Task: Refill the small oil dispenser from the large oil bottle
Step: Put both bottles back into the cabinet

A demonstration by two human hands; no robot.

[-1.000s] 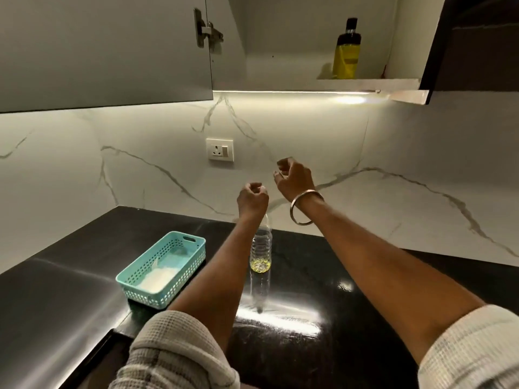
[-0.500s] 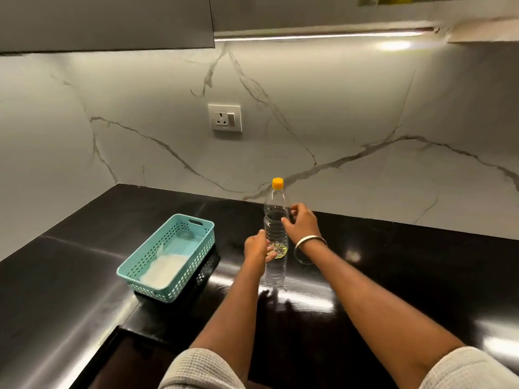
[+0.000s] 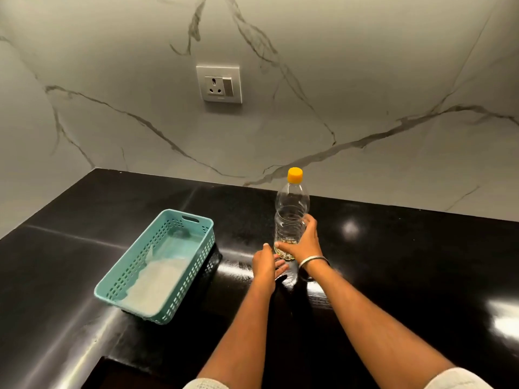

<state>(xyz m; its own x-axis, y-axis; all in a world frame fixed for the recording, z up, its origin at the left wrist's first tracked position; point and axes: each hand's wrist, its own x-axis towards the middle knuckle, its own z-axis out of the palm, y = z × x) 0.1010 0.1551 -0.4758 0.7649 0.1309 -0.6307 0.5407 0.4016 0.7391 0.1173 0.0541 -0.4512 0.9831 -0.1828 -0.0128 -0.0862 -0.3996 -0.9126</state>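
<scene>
right hand [image 3: 302,244] fingers gripping upright oil bottle [image 3: 291,217] on tabletop [image 3: 393,262] | left hand [image 3: 266,266] resting beside it, fingers straight, holding nothing

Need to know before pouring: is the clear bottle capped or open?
Capped. The orange cap sits on the neck of the clear bottle, which stands upright on the counter.

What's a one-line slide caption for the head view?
Right hand grips the clear plastic bottle with orange cap upright on the glossy black counter; left hand open beside its base, teal perforated basket further left.
</scene>
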